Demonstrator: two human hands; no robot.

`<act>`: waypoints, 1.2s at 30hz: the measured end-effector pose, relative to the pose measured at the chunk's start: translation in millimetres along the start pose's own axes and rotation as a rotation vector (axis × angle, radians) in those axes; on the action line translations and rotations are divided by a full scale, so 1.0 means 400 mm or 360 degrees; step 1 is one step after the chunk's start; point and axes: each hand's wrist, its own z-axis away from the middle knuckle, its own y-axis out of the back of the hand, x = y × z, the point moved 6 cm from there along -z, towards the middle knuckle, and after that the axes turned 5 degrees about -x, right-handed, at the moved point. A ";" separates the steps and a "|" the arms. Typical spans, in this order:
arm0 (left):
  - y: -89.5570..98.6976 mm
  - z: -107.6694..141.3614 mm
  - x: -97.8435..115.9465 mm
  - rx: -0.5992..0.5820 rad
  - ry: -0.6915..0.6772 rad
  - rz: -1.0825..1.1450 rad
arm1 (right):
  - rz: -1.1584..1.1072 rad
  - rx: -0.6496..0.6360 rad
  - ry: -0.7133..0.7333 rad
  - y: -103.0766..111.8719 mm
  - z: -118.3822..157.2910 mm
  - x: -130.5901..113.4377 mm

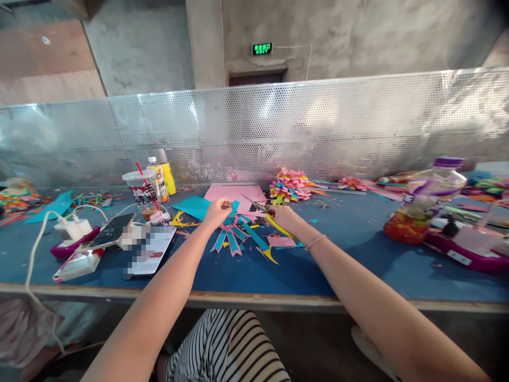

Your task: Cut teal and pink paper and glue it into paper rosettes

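Note:
My left hand (219, 213) pinches a small blue paper strip (235, 208) over the middle of the table. To its right, my right hand (281, 216) is closed round the handles of scissors (256, 204), whose blades point left toward the strip and look parted. Below my left hand lie pink and blue paper pieces with notched ends (228, 239), fanned out on the blue table top. Behind the hands are a pink sheet (234, 194) and a blue sheet (191, 208). Yellow scraps (271, 255) and a long blue strip (254, 235) lie between my forearms.
A cup with a red straw (142, 192), bottles and a phone (153, 250) stand or lie at left, beside a power strip (73, 245) with cables. A heap of paper strips (290, 187) sits behind my right hand. At right is a large bottle (425, 204). A perforated metal screen (238, 132) closes the back.

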 end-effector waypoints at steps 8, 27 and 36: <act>0.015 -0.002 0.003 0.0058 -0.0042 -0.0179 | 0.0004 -0.0073 -0.0097 -0.012 -0.006 0.016; 0.016 0.005 0.009 0.0133 -0.0172 -0.0288 | -0.0200 -0.0126 -0.0058 -0.024 0.007 -0.025; 0.027 -0.004 -0.011 0.0176 -0.0028 -0.0104 | -0.0229 -0.0052 -0.0153 -0.030 0.000 0.020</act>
